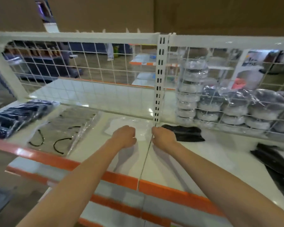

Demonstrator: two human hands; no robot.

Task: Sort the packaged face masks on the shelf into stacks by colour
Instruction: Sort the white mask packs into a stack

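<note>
A white face mask in a clear package (128, 126) lies in the middle of the white shelf (195, 159), close to the wire back. My left hand (124, 136) has its fingers curled on the package's near edge. My right hand (162, 136) has its fingers curled at the package's right edge, by the seam between shelf boards. Right of that hand lies a black mask pile (185, 132). Grey packaged masks with black ear loops (64, 128) lie to the left. Navy packaged masks (15, 115) sit at the far left. More black masks (275, 163) lie at the far right.
A white wire grid (92, 66) and a slotted upright post (158, 82) close off the back of the shelf. Behind the grid on the right stand stacks of wrapped round items (228, 108). The shelf front has an orange edge strip (121, 179).
</note>
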